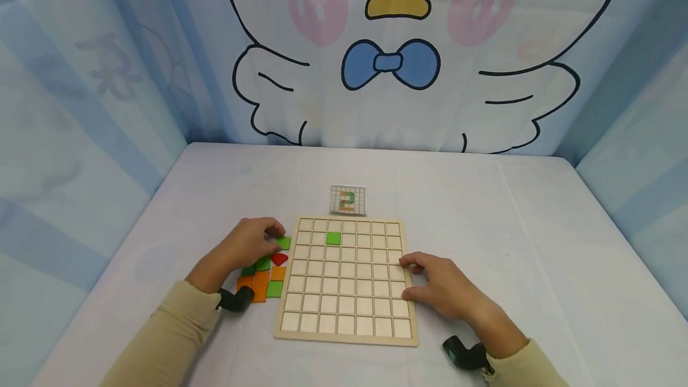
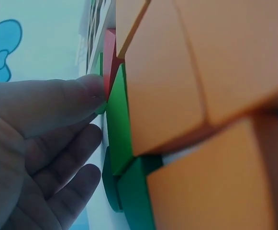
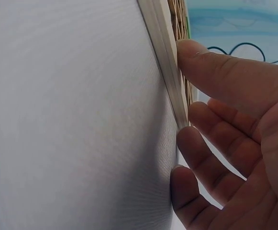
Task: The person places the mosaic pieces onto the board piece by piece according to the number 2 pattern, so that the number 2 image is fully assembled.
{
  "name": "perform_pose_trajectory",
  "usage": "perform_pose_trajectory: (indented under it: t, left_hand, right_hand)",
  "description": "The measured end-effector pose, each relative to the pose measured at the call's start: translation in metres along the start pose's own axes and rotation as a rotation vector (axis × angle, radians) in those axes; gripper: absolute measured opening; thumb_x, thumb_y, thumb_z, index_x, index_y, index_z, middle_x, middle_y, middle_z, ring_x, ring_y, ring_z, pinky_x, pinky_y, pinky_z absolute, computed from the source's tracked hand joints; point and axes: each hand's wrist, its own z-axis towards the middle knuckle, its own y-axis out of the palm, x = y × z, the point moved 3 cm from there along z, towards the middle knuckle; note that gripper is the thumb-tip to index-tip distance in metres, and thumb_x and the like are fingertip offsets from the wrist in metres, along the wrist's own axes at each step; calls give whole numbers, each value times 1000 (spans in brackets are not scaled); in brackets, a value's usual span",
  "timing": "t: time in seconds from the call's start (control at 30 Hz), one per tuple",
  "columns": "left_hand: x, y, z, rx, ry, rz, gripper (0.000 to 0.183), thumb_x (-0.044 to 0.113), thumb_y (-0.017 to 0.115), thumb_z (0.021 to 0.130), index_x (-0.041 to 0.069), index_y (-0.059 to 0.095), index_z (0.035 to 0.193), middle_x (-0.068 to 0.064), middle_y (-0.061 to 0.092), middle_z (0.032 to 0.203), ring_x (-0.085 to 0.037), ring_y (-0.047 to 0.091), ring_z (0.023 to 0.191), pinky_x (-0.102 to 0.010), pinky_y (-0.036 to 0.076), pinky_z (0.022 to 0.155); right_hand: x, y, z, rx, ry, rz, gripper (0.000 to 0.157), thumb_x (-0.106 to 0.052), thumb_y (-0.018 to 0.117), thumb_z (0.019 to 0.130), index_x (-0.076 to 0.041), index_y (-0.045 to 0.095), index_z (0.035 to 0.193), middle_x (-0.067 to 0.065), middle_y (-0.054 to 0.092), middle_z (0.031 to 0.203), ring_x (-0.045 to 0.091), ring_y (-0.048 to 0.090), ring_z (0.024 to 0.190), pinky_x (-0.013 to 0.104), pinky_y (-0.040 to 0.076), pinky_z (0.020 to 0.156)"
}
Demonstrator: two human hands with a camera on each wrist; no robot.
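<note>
Your grid board (image 1: 346, 339) looked like smooth, matt wood, and your orange blocks (image 2: 165, 81) had satin, painted-looking faces. Your sleeve (image 1: 166, 330) was matt cloth; your black wrist device (image 1: 463, 355) looked like glossy plastic. You had a finely textured, matt table covering (image 3: 67, 120) and a creased cloth backdrop (image 1: 403, 115).
</note>
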Motion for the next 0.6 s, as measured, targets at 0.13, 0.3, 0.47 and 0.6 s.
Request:
perform_pose_trajectory:
  t: [0.13, 0.3, 0.47, 0.6]
  left_hand:
    - [1, 0, 0, 1, 5, 17, 23, 9, 72, 91, 4, 69, 113, -8, 69, 110, -25, 61, 100, -45, 51, 94]
    - [2, 0, 0, 0, 9, 31, 24, 10, 72, 92, 2, 68, 114, -9, 69, 110, -25, 62, 101, -45, 51, 93]
    - [3, 0, 0, -5, 16, 45, 27, 11, 72, 92, 1, 67, 116, -10, 68, 111, -25, 61, 101, -44, 51, 92]
    - [4, 0, 0, -3, 9, 37, 28, 12, 72, 92, 1, 66, 117, -9, 67, 111, -24, 60, 99, -43, 52, 91]
  right_hand:
    - [1, 0, 0, 4, 4, 1, 49, -18, 84, 79, -11, 65, 124, -2, 64, 105, 20, 58, 99, 46, 46, 89]
    - [1, 0, 0, 6, 3, 5, 49, -18, 84, 79, -11, 65, 123, -2, 64, 105, 20, 58, 99, 46, 46, 89]
    - [0, 0, 0, 5, -3, 19, 49, -18, 84, 79, -10, 65, 124, -2, 64, 106, 20, 58, 98, 46, 46, 88]
    - [1, 0, -1, 5, -7, 25, 49, -18, 84, 79, -10, 65, 124, -2, 64, 107, 20, 58, 99, 46, 46, 88]
